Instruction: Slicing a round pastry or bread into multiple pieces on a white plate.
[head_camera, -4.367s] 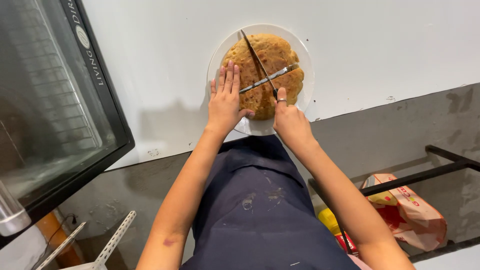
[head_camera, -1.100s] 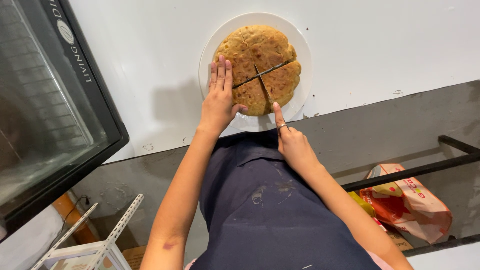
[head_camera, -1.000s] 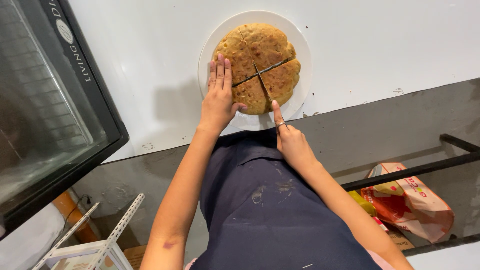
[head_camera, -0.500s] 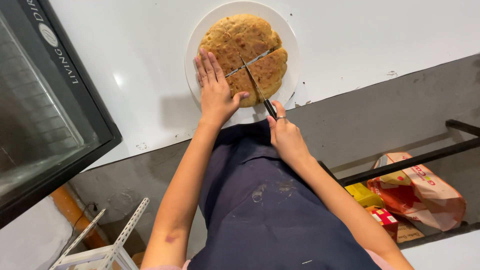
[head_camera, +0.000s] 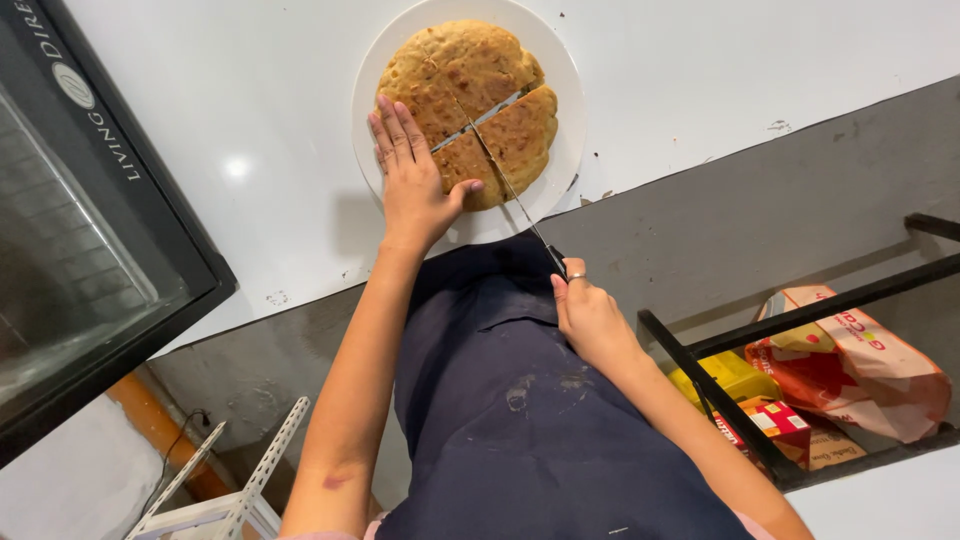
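A round golden-brown flatbread (head_camera: 470, 95) lies on a white plate (head_camera: 560, 150) near the counter's front edge. Cut lines cross it and split it into pieces. My left hand (head_camera: 412, 175) lies flat on the bread's left side, fingers spread. My right hand (head_camera: 590, 318) is pulled back off the counter over my dark apron and grips the black handle of a knife (head_camera: 510, 190). The thin blade reaches forward and rests in a cut near the bread's middle.
A black glass-fronted oven (head_camera: 90, 250) stands at the left on the white counter (head_camera: 250, 130). Below at the right, a black metal rack (head_camera: 740, 345) holds an orange bag (head_camera: 860, 360) and yellow and red boxes (head_camera: 750, 400). A white perforated bracket (head_camera: 230, 480) is at lower left.
The view has shifted, so the plate now sits higher in the picture. My right hand has drawn the knife back toward my body along a cut. My left hand stays pressed on the bread.
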